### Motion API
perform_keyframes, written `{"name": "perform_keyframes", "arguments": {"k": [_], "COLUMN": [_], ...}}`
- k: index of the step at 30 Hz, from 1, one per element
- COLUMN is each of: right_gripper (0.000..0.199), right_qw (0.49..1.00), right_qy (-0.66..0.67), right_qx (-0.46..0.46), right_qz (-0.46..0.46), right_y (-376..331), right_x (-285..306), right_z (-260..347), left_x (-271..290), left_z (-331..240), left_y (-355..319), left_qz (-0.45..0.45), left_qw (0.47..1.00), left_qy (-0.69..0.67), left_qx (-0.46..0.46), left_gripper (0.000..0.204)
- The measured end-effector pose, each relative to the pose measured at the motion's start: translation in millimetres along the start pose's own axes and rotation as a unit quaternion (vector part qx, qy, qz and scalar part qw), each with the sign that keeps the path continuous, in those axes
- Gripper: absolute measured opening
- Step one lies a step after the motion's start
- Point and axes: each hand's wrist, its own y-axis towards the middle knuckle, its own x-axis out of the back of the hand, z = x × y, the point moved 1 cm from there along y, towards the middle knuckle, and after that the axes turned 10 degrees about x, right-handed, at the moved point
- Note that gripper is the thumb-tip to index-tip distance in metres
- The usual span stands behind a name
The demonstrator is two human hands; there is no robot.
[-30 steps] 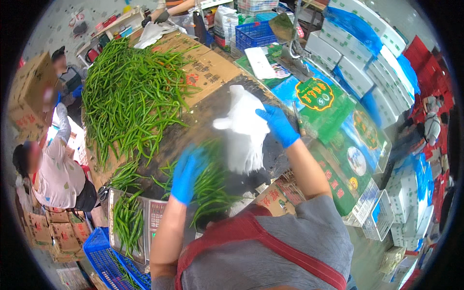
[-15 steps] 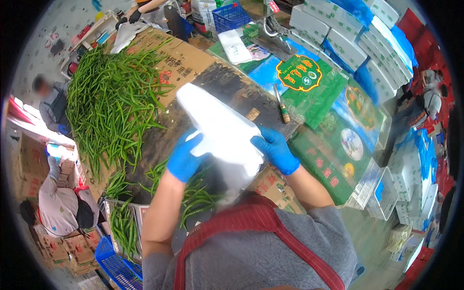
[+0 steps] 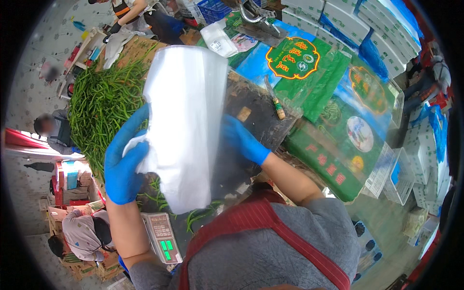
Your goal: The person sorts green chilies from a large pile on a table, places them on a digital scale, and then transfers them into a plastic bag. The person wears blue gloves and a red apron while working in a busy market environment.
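Note:
A white translucent plastic bag [image 3: 186,125], spread upright over the table, hides much of what lies behind it. My blue-gloved left hand [image 3: 126,159] grips its left edge, a loose corner crumpled between thumb and fingers. At the opposite edge is my blue-gloved right hand [image 3: 245,141]; its fingertips are blurred and partly behind the bag, so their hold is unclear. Long green chili peppers [image 3: 104,106] form a big pile beyond my left hand. A few loose peppers [image 3: 195,216] lie below the bag.
A digital scale [image 3: 164,237] with green displays stands by my left forearm. A wooden-handled knife [image 3: 276,104] lies right of the bag on the dark table [image 3: 241,99]. Green printed bags [image 3: 333,150] cover the right side; white boxes [image 3: 333,24] are stacked beyond. Another person [image 3: 128,12] works at the far end.
The white bag has gone from bunched to opened tall and wide. My left hand has moved left with it; my right hand has shifted left too. The view has turned slightly.

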Motion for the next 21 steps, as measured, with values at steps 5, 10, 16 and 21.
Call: {"name": "perform_keyframes", "arguments": {"k": [5, 10, 16, 21], "right_gripper": [0.061, 0.056, 0.053, 0.063], "right_qw": [0.947, 0.973, 0.971, 0.963], "right_qy": [0.301, 0.185, -0.087, -0.169], "right_qx": [-0.071, -0.048, -0.098, -0.173], "right_qz": [0.092, 0.129, 0.198, 0.123], "right_y": [35.1, -6.3, -19.7, -25.0], "right_x": [-7.2, 13.8, 18.7, -29.9], "right_z": [-16.0, 34.1, 96.9, 144.2], "left_x": [-7.8, 26.0, 46.3, 24.3], "left_z": [-2.2, 41.5, 112.3, 137.7], "left_y": [-5.2, -26.4, -84.8, -127.9], "left_qz": [-0.026, -0.091, -0.137, -0.154], "left_qw": [0.993, 0.991, 0.985, 0.977], "left_qy": [-0.112, -0.092, -0.085, -0.145], "left_qx": [-0.036, 0.015, 0.057, 0.027], "left_gripper": [0.064, 0.061, 0.06, 0.064]}}
